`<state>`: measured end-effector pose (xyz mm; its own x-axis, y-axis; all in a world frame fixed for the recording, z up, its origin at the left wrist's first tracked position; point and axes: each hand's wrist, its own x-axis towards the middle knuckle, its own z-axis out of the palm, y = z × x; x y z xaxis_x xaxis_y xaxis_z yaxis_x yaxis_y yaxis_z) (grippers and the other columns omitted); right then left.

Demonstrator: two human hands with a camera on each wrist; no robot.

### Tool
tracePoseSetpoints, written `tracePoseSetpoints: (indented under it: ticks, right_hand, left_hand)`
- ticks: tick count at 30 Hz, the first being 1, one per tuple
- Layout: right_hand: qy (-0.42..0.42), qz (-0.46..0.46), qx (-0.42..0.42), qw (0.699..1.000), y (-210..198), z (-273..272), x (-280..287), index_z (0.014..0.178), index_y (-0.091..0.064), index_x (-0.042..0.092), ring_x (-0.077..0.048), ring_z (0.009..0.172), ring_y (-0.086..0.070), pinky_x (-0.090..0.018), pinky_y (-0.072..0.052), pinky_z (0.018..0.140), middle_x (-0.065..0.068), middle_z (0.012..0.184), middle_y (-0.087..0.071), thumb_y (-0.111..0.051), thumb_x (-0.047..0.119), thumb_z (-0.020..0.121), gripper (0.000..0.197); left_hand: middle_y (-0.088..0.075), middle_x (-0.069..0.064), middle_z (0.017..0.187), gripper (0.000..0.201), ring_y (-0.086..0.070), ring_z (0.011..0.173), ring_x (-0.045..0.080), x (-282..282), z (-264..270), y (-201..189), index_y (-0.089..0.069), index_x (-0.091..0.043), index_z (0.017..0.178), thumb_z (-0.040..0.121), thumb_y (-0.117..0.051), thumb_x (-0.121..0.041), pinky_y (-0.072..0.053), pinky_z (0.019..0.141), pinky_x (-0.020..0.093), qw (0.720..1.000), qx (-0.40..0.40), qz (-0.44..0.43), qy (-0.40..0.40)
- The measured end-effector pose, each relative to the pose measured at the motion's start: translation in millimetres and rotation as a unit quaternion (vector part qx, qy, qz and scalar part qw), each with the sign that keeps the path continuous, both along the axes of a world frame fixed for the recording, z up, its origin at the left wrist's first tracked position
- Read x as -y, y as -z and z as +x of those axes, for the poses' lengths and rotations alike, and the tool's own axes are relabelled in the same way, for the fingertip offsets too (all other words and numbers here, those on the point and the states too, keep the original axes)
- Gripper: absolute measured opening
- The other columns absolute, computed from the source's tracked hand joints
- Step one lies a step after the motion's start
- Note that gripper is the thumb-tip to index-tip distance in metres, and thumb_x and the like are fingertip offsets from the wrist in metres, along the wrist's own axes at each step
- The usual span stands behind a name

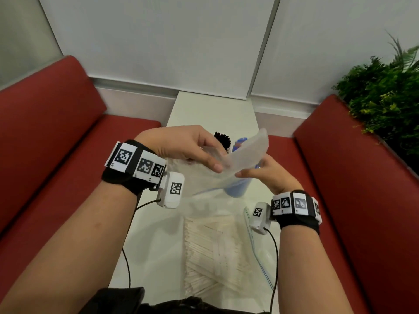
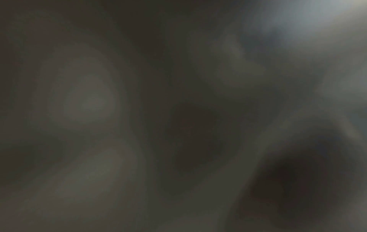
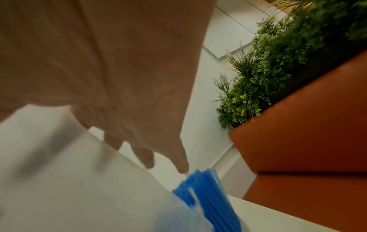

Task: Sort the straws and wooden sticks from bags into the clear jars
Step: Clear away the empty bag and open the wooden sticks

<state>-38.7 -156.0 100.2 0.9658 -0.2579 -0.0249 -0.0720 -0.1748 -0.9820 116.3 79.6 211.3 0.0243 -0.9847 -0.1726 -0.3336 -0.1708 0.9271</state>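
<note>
Head view: both forearms reaching forward over a narrow white table (image 1: 210, 109) set between two red benches (image 1: 56, 137), wrists banded with black straps and tag blocks. Left hand (image 1: 181, 146) raised palm-down, fingers and thumb curled to pinch the upper edge of a translucent plastic bag (image 1: 244, 152), thumb tip lying on the bag's near face. Right hand (image 1: 267, 173) lower and to the right, palm turned inward, thumb pressed to the bag's lower edge and fingers behind the film, gripping it from the opposite side. Bag held up off the table between the two hands, limp and creased, contents not discernible. Just behind the bag, black straws (image 1: 223, 139) standing upright in a container hidden by the hands, and blue straws (image 1: 238, 189) in a clear jar seen through the film. Nearer the body, a second clear bag of wooden sticks (image 1: 210, 250) lying flat on the table, well below both hands. Green foliage (image 1: 381, 94) behind the right bench. Left wrist view: dark, blurred, nothing legible. Right wrist view: palm and fingertips (image 3: 181, 166) of the right hand pointing down, pale film smeared with motion on the left, tops of the blue straws (image 3: 206, 193) just beyond the fingertips.
</note>
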Motion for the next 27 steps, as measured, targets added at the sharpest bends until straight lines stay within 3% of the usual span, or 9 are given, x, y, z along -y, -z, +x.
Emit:
tracePoseSetpoints:
  ticks: [3,5,8,10,12,15,18,22,27]
  right_hand:
    - [0.022,0.052,0.007,0.998,-5,-9,2,0.113,-0.076,0.010,-0.033,0.113,-0.069,-0.050,-0.049,0.105,-0.016,0.116,-0.074,-0.091,0.020,0.070,0.047]
    - [0.059,0.089,0.022,0.994,-4,-19,3,0.102,-0.078,0.007,-0.033,0.100,-0.073,-0.044,-0.055,0.093,-0.020,0.107,-0.075,-0.093,0.025,0.067,0.042]
    - [0.088,0.136,0.052,0.985,1,-28,4,0.092,-0.079,0.009,-0.029,0.081,-0.070,-0.039,-0.058,0.080,-0.018,0.088,-0.074,-0.095,0.033,0.064,0.040]
    - [0.115,0.175,0.095,0.973,2,-28,3,0.090,-0.079,0.011,-0.025,0.080,-0.072,-0.035,-0.059,0.078,-0.013,0.087,-0.076,-0.094,0.032,0.066,0.035]
    - [0.151,0.200,0.133,0.959,3,-27,1,0.095,-0.078,0.010,-0.023,0.088,-0.073,-0.033,-0.059,0.079,-0.012,0.095,-0.077,-0.092,0.032,0.070,0.037]
    - [0.199,0.221,0.164,0.941,9,-27,1,0.102,-0.076,0.007,-0.024,0.095,-0.074,-0.032,-0.059,0.080,-0.013,0.103,-0.077,-0.086,0.028,0.079,0.032]
    - [0.222,0.233,0.168,0.932,19,-28,-1,0.107,-0.076,0.005,-0.026,0.100,-0.074,-0.031,-0.058,0.082,-0.016,0.109,-0.076,-0.082,0.022,0.085,0.028]
    - [0.216,0.250,0.147,0.932,28,-35,0,0.112,-0.077,0.008,-0.027,0.107,-0.072,-0.032,-0.058,0.085,-0.017,0.116,-0.074,-0.077,0.019,0.088,0.026]
    - [0.188,0.241,0.119,0.945,28,-43,3,0.098,-0.082,0.014,-0.022,0.094,-0.075,-0.033,-0.061,0.082,-0.011,0.104,-0.078,-0.069,0.008,0.086,0.018]
  left_hand:
    - [-0.071,-0.003,0.082,0.033,-0.062,0.072,0.008,-7,11,-2,-0.075,-0.027,0.109,0.078,-0.082,-0.036,-0.046,0.067,0.018,0.996,0.073,-0.030,-0.039]
    - [-0.067,0.015,0.080,0.033,-0.055,0.073,0.018,-13,27,2,-0.077,-0.028,0.100,0.072,-0.084,-0.044,-0.041,0.071,0.028,0.972,0.096,-0.120,-0.179]
    - [-0.073,0.010,0.079,0.027,-0.059,0.074,0.024,-14,45,17,-0.077,-0.023,0.091,0.072,-0.083,-0.040,-0.047,0.072,0.035,0.859,-0.048,-0.294,-0.417]
    - [-0.074,0.005,0.093,0.042,-0.066,0.083,0.022,-12,54,31,-0.069,-0.015,0.115,0.087,-0.069,-0.047,-0.051,0.079,0.037,0.816,-0.169,-0.335,-0.440]
    - [-0.067,0.006,0.125,0.071,-0.065,0.112,0.024,-12,57,46,-0.055,-0.020,0.135,0.085,-0.050,-0.069,-0.052,0.092,0.041,0.856,-0.266,-0.273,-0.349]
    - [-0.057,0.009,0.140,0.094,-0.057,0.125,0.031,-14,45,69,-0.049,-0.022,0.143,0.067,-0.064,-0.075,-0.053,0.094,0.044,0.927,-0.267,-0.143,-0.218]
    - [-0.065,0.013,0.128,0.065,-0.065,0.111,0.035,-8,34,82,-0.061,-0.022,0.133,0.076,-0.081,-0.046,-0.059,0.083,0.041,0.948,-0.196,-0.099,-0.232]
    - [-0.074,0.019,0.101,0.029,-0.068,0.059,0.017,-5,32,88,-0.072,-0.015,0.117,0.088,-0.070,-0.014,-0.061,0.060,0.031,0.933,-0.187,-0.141,-0.273]
    - [-0.075,0.017,0.098,0.018,-0.059,0.059,0.022,-9,40,87,-0.078,-0.012,0.102,0.086,-0.069,-0.010,-0.052,0.046,0.023,0.923,-0.168,-0.160,-0.309]
